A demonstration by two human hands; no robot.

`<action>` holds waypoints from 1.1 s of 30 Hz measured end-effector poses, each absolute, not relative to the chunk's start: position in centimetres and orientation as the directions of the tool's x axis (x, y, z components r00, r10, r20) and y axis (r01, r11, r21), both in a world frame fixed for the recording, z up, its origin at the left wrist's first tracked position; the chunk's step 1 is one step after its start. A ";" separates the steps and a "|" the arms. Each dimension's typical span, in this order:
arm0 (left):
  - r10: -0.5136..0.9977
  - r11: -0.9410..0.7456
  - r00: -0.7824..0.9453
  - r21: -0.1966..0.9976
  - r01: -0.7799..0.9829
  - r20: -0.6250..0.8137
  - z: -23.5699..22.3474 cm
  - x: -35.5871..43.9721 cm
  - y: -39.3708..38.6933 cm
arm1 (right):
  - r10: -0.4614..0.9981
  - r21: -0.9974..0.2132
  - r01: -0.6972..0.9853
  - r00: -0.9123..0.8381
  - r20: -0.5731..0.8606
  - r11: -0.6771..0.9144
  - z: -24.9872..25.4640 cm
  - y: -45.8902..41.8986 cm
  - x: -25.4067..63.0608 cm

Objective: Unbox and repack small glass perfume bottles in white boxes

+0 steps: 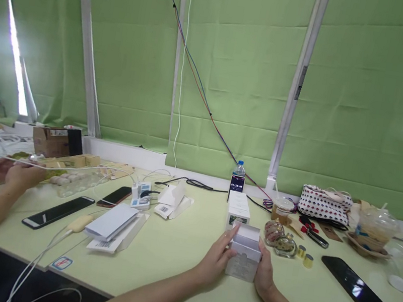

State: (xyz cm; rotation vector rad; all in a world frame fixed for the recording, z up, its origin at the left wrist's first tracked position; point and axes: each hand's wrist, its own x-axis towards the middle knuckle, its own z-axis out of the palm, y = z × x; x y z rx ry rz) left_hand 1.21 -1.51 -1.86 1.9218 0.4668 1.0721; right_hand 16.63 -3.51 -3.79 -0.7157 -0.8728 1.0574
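Note:
A small white cardboard box [242, 267] with its top flap up is held low over the table, between my two hands. My left hand [216, 256] grips its left side, the thumb across the front and the fingers by the flap. Around its right side wraps my right hand [265, 272]. Just behind stands a longer white box [238, 209] with a dark picture on its end. To the right are two ornate glass bottles, a reddish one [273, 232] and a clear one [286, 245], beside two gold caps [308, 261].
On the left lie flattened white cartons [115, 232], a phone [57, 212], a power strip [140, 197] and cables. A co-worker's hands [24, 171] are at the far left. A black tablet-like slab [362, 294], iced drink cup [281, 209] and patterned pouch [325, 205] sit on the right.

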 end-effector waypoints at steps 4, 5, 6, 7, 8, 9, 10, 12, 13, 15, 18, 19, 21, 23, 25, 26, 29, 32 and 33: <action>0.648 -0.573 0.562 0.815 -0.086 0.514 -1.7 1.3 -1.5 | 0.946 -0.827 -0.464 0.222 0.237 0.316 -3.9 -3.5 16.5; 0.653 -0.571 0.557 0.817 -0.084 0.513 -1.7 1.3 -1.5 | 0.947 -0.822 -0.475 0.218 0.235 0.314 -3.9 -3.5 16.5; 0.660 -0.567 0.552 0.820 -0.078 0.509 -1.7 1.3 -1.6 | 0.947 -0.819 -0.480 0.219 0.235 0.315 -3.9 -3.5 16.5; 0.667 -0.563 0.547 0.823 -0.072 0.505 -1.8 1.3 -1.6 | 0.946 -0.817 -0.480 0.222 0.237 0.318 -3.9 -3.5 16.5; 0.673 -0.561 0.543 0.825 -0.068 0.502 -1.8 1.3 -1.7 | 0.943 -0.817 -0.476 0.227 0.241 0.324 -3.9 -3.5 16.5; 0.677 -0.559 0.540 0.827 -0.065 0.500 -1.8 1.3 -1.7 | 0.940 -0.817 -0.470 0.235 0.248 0.333 -3.9 -3.4 16.5; 0.679 -0.558 0.539 0.827 -0.063 0.499 -1.8 1.2 -1.8 | 0.937 -0.816 -0.467 0.241 0.254 0.341 -3.9 -3.4 16.6; 0.672 -0.563 0.545 0.824 -0.063 0.501 -1.8 1.1 -1.8 | 0.934 -0.809 -0.473 0.250 0.256 0.349 -3.9 -3.3 16.6; 0.668 -0.566 0.549 0.822 -0.064 0.503 -1.8 1.1 -1.8 | 0.933 -0.801 -0.485 0.255 0.253 0.350 -4.0 -3.2 16.6; 0.664 -0.572 0.550 0.818 -0.064 0.507 -1.9 1.1 -1.7 | 0.933 -0.782 -0.515 0.264 0.244 0.350 -4.2 -3.0 16.6; 0.661 -0.579 0.543 0.812 -0.071 0.519 -1.9 1.1 -1.6 | 0.927 -0.752 -0.547 0.279 0.250 0.367 -4.4 -2.8 16.5; 0.658 -0.582 0.543 0.810 -0.074 0.522 -2.0 1.1 -1.6 | 0.926 -0.746 -0.552 0.279 0.256 0.373 -4.5 -2.8 16.5; 0.649 -0.588 0.547 0.805 -0.080 0.529 -1.9 1.1 -1.6 | 0.925 -0.740 -0.557 0.275 0.264 0.377 -4.5 -2.7 16.5; 0.642 -0.594 0.554 0.801 -0.076 0.529 -1.8 1.1 -1.7 | 0.924 -0.735 -0.563 0.274 0.266 0.379 -4.5 -2.7 16.5; 0.641 -0.601 0.557 0.797 -0.064 0.528 -1.7 1.0 -1.7 | 0.923 -0.729 -0.570 0.283 0.261 0.380 -4.5 -2.6 16.5; 0.641 -0.603 0.557 0.795 -0.058 0.527 -1.7 1.0 -1.7 | 0.923 -0.727 -0.572 0.288 0.255 0.379 -4.5 -2.6 16.5; 0.639 -0.608 0.558 0.792 -0.055 0.530 -1.7 1.0 -1.5 | 0.924 -0.728 -0.576 0.301 0.234 0.372 -4.5 -2.4 16.5; 0.635 -0.610 0.560 0.790 -0.060 0.533 -1.9 1.0 -1.4 | 0.923 -0.724 -0.577 0.299 0.242 0.377 -4.6 -2.3 16.5; 0.635 -0.610 0.561 0.790 -0.058 0.531 -2.0 1.0 -1.3 | 0.923 -0.722 -0.578 0.294 0.250 0.380 -4.7 -2.2 16.5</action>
